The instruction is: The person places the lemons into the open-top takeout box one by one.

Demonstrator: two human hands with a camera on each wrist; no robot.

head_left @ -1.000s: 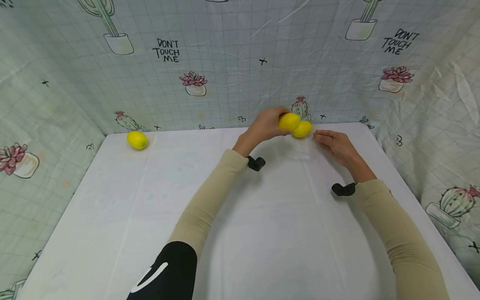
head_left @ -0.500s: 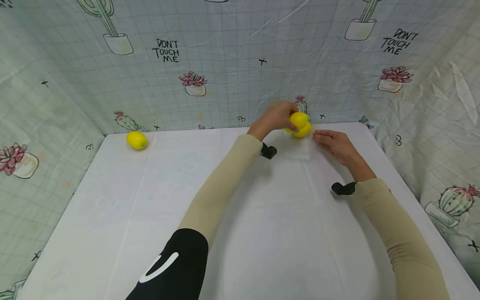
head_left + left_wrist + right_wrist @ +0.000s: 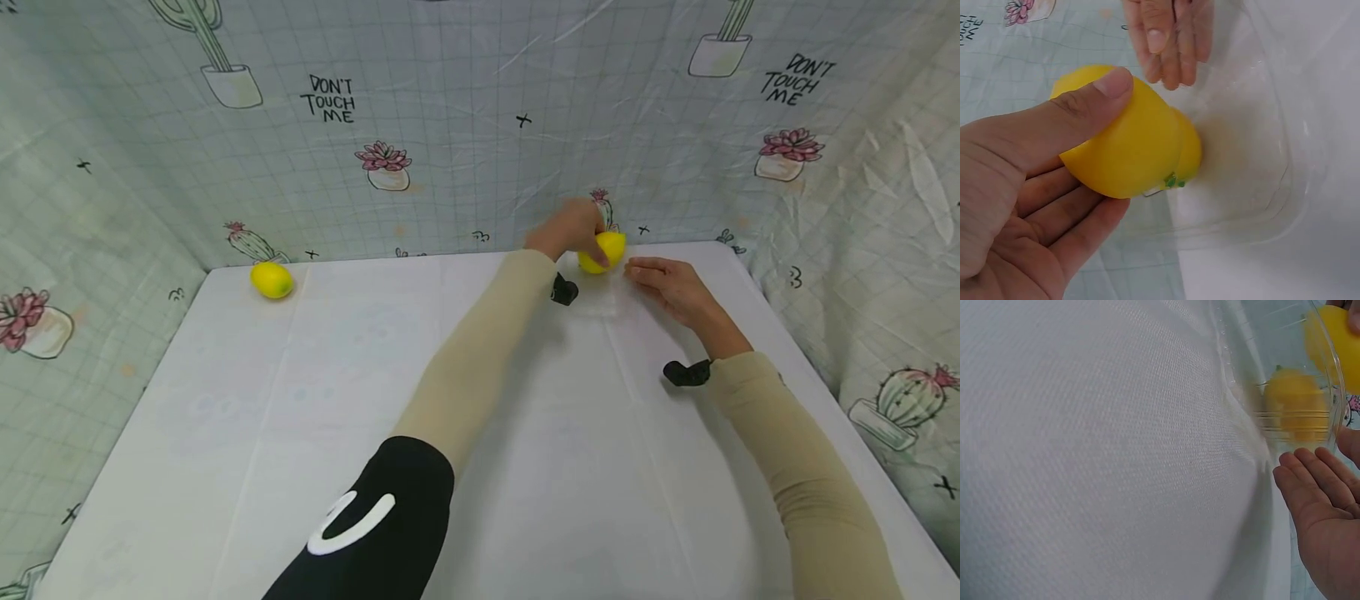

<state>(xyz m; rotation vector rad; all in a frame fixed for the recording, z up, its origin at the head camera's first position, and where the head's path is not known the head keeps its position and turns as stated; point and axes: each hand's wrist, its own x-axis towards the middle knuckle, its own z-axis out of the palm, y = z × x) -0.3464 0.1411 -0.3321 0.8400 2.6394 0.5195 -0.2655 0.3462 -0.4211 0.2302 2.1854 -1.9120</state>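
Note:
My left hand [image 3: 572, 227] grips a yellow lemon [image 3: 1125, 147] between thumb and fingers, over a clear plastic container [image 3: 1304, 156]. A second lemon [image 3: 1296, 403] lies inside that container, partly hidden behind the held one in the left wrist view. On the container's other side, my right hand [image 3: 670, 290] has its fingers extended, fingertips right at the clear wall in the right wrist view. A third lemon [image 3: 272, 280] rests alone at the table's back left corner.
The table [image 3: 337, 400] has a white cloth on it. A printed cactus curtain [image 3: 450, 125] rises along the back edge and both sides. Black wrist cameras sit below each hand, the right camera [image 3: 686, 373] close above the cloth.
My left hand has moved right with its lemon, which now overlaps the lemon in the container in the head view. My right hand has stayed in place.

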